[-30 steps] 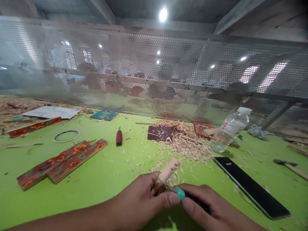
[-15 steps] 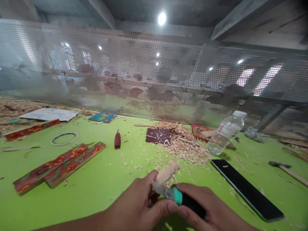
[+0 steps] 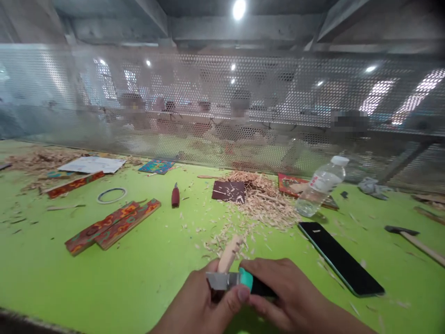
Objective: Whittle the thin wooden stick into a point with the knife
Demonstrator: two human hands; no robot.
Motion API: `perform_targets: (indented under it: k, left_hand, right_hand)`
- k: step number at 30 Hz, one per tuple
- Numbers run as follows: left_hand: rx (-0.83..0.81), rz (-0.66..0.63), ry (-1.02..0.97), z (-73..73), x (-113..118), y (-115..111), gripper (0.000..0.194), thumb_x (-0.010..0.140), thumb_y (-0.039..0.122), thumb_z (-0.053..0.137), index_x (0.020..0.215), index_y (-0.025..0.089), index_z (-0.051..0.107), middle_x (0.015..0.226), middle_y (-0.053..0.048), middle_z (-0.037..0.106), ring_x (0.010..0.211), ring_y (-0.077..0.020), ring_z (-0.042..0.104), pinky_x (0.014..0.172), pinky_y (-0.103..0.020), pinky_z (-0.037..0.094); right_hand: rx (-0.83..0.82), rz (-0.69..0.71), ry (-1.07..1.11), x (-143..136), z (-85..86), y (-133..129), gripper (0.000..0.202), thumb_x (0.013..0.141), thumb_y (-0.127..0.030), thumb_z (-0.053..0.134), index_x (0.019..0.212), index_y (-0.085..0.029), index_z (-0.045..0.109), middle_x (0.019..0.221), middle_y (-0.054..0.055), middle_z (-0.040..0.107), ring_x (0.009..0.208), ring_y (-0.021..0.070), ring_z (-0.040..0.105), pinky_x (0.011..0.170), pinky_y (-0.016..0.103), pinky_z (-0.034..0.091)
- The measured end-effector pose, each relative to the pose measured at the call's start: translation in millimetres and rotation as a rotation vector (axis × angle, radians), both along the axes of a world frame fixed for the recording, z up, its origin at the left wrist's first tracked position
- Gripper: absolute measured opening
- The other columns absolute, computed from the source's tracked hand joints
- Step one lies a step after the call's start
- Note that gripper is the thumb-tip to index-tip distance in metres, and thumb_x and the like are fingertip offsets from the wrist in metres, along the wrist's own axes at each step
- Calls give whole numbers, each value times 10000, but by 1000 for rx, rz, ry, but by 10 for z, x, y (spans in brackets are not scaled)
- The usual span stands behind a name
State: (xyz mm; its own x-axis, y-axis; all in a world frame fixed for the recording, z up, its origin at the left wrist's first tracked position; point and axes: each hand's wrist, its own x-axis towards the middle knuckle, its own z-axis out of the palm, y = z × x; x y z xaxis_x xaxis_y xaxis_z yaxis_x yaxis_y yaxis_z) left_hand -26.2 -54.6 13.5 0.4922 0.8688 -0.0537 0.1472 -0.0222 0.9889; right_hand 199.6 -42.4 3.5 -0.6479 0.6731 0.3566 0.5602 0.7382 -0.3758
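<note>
My left hand (image 3: 205, 299) is closed around a pale piece of wood (image 3: 229, 254) with small notches along its right edge; its lower end is hidden in the fingers. A knife (image 3: 246, 279) with a black and teal handle is gripped in my right hand (image 3: 285, 290). Its broad metal blade lies crosswise over the wood, pointing left. The left thumb rests by the handle's teal collar. Wood shavings (image 3: 267, 206) are heaped beyond my hands, partly on a dark brown sheet (image 3: 228, 191).
A phone (image 3: 340, 257), a tilted plastic bottle (image 3: 321, 185) and a hammer-like tool (image 3: 413, 239) lie to the right. Leftward are painted wooden strips (image 3: 114, 225), a tape roll (image 3: 111, 195) and a red-handled carving knife (image 3: 175, 195). A perforated screen (image 3: 194, 116) runs behind; people show blurred through it.
The blade has swung from slanting to nearly level across the wood. The wood now stands more upright, its tip turned toward me. The camera view has shifted slightly.
</note>
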Motion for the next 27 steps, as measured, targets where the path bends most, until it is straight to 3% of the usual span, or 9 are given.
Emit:
perform_targets:
  k: [4,8,14,20,23,27]
  left_hand:
    - [-14,105,51,-37,55,-136,384,945,552,664,980,170,680,828,-12,605,781,-198,526,693,-269,415]
    - [-12,153,5,-25,72,-161,336,945,516,679,1016,193,737,988,-47,726,971,-262,618,871,-296,455]
    - [-54,209,33,-75,85,-179,395,951,548,642,1017,166,721,1009,-89,762,991,-292,647,893,-342,482]
    - [-125,282,-66,-83,131,-185,380,922,550,663,1025,187,705,1090,-103,767,1111,-326,650,996,-378,476]
    - [-128,283,-44,-72,110,-165,371,916,563,674,996,202,712,1025,-77,758,1056,-315,646,958,-370,485]
    - [-109,192,-73,-43,42,-126,368,872,528,754,981,182,687,944,-37,706,962,-259,612,873,-315,482]
  right_hand:
    - [79,11,-33,9,13,-32,468,1107,-525,401,1214,-149,658,905,119,804,735,257,760,655,339,533]
    - [98,-37,-93,-8,25,-60,400,1096,-464,453,1214,-148,667,907,128,804,739,261,759,650,340,546]
    - [176,-72,-130,-67,11,-79,507,1134,-503,306,1227,-140,647,898,137,798,702,263,748,627,355,540]
    - [259,-107,-160,-113,-32,-67,539,1143,-498,253,1245,-132,636,818,115,761,656,256,710,579,340,481]
    - [130,-94,-118,-117,-10,-51,548,1131,-538,282,1224,-140,647,850,112,760,696,257,707,609,337,483]
    - [-280,25,16,-115,109,-40,452,1082,-565,424,992,-192,663,800,31,705,665,180,630,626,270,457]
